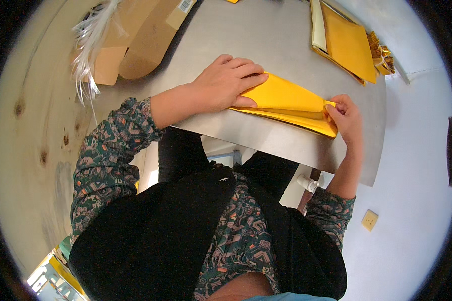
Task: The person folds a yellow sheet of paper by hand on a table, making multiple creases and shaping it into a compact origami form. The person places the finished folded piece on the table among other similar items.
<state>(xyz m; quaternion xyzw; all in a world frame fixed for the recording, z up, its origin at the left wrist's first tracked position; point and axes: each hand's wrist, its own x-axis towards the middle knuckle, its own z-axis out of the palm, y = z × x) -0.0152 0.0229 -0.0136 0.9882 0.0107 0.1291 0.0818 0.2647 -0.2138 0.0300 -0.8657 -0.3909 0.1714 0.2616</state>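
Observation:
A folded yellow sheet [291,96], long and narrow with its layers showing along the near side, lies slantwise near the front edge of the metal table. My left hand [231,83] grips its left end, fingers over the top and thumb at the near edge. At the right end, my right hand [346,118] pinches a corner of the sheet between thumb and curled fingers. Whether the sheet is paper or thin cloth I cannot make out.
The grey metal table [226,37] has a rounded right end by a white wall. A stack of yellow sheets [346,42] and a tied gold bundle [384,60] sit at the far right. Brown cardboard [148,47] and white plastic strands [88,52] are at the far left.

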